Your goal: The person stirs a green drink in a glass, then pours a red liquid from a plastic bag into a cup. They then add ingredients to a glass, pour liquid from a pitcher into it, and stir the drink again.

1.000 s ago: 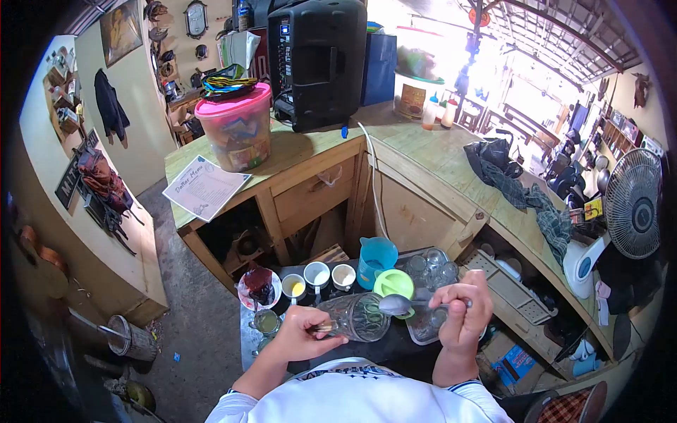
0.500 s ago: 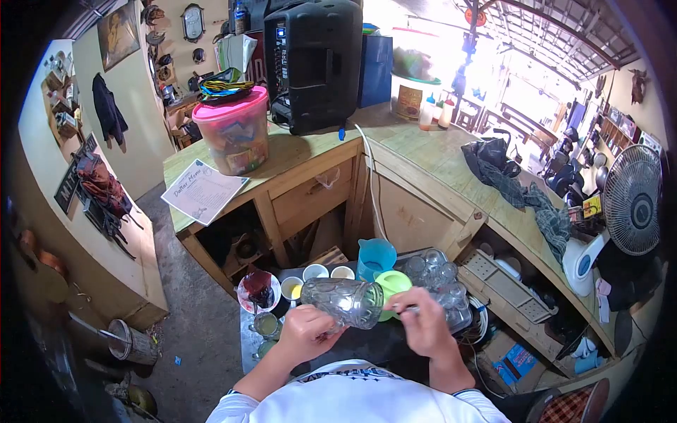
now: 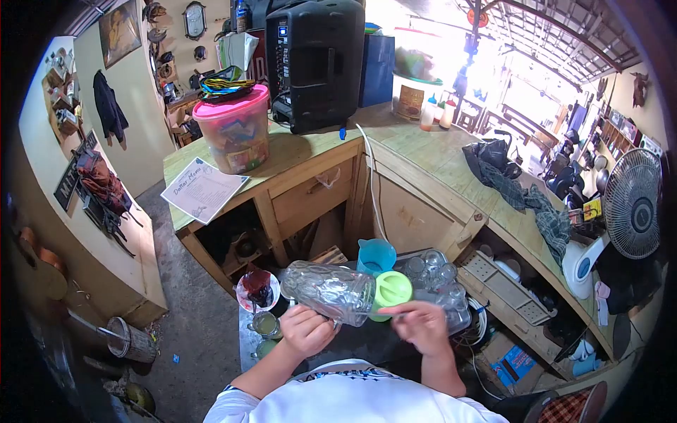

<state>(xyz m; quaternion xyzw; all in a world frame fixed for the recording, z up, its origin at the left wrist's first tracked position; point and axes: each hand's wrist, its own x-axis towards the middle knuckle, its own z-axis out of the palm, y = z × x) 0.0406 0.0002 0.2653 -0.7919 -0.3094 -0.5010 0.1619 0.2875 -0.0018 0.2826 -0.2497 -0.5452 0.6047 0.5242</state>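
Observation:
My left hand [image 3: 309,330] is closed round the handle side of a clear glass jar [image 3: 328,287], which is tilted on its side above the dark table [image 3: 345,347]. Near the jar's mouth, my right hand [image 3: 421,326] pinches a thin utensil that reaches toward the opening; what its far end touches is hard to make out. Behind the jar's right end are a green lid [image 3: 393,290] and a blue pitcher [image 3: 376,256]. A plate [image 3: 259,290] with something dark red and a glass cup [image 3: 266,323] sit to the left.
Several upturned glasses [image 3: 430,271] stand at the table's right. Beyond is a wooden counter [image 3: 416,148] with a pink-lidded tub [image 3: 236,134], a menu sheet [image 3: 203,190] and a black speaker [image 3: 315,67]. A fan [image 3: 633,202] is at the right.
The jar has moved left and slightly up, now covering the white cups behind it. My right hand has turned, and the thin utensil shows more clearly by the jar's mouth.

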